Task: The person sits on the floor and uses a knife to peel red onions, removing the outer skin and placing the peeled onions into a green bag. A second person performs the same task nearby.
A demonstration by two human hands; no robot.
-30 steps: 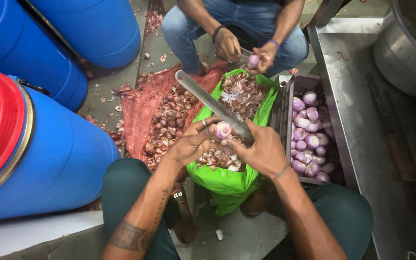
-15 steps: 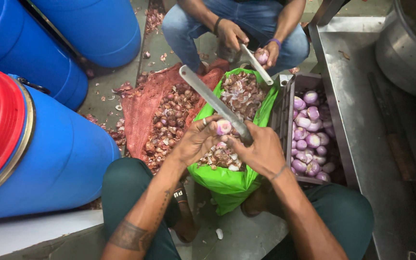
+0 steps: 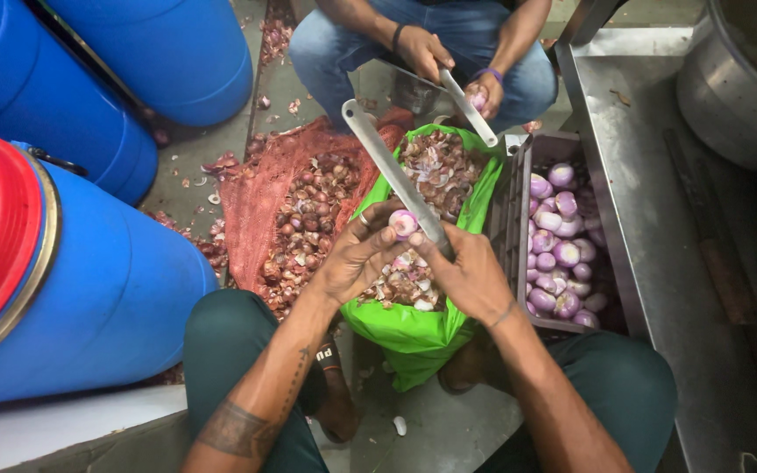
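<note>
My left hand (image 3: 357, 258) holds a small purple onion (image 3: 403, 222) at its fingertips, above a green bag (image 3: 413, 337) full of onion peels. My right hand (image 3: 466, 273) grips the handle end of a long steel knife (image 3: 392, 171), whose blade slants up and left from the onion. The two hands nearly touch at the onion.
A red mesh sack (image 3: 256, 206) with unpeeled onions lies to the left. A dark crate (image 3: 519, 201) of peeled onions stands on the right. Blue drums (image 3: 116, 298) crowd the left side. Another person squats opposite, their hands (image 3: 427, 54) on a knife and an onion. A steel counter (image 3: 668, 254) and a pot (image 3: 738, 88) are on the right.
My hands and knife stay almost in place over the green bag. The person opposite has shifted their hands and knife slightly.
</note>
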